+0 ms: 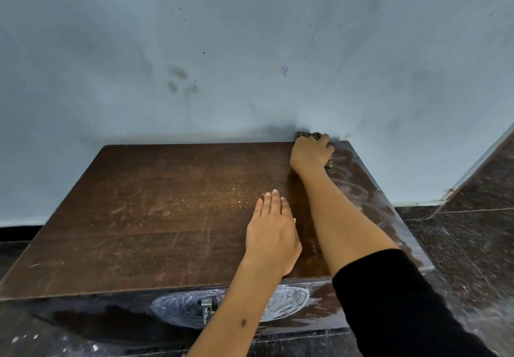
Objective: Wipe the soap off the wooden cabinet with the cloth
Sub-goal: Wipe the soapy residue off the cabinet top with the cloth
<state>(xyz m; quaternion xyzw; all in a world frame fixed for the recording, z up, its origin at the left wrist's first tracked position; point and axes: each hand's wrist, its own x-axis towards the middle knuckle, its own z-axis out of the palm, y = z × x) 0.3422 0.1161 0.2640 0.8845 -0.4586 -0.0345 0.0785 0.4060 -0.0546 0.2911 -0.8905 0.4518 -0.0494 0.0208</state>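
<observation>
A dark brown wooden cabinet (155, 212) stands against a pale blue wall. My right hand (310, 152) is at the top's far right corner, closed over a dark patterned cloth (307, 135) that peeks out by the wall. White soap streaks (361, 189) cover the top's right strip beside my right arm. More soap swirls (180, 308) smear the front face around a small metal handle (207, 305). My left hand (271, 231) lies flat on the top, fingers together, holding nothing.
The blue wall (250, 64) rises right behind the cabinet. Dark speckled floor tiles (467, 245) run to the right and in front, with white flecks at the lower left. A dark skirting strip lines the wall at both sides.
</observation>
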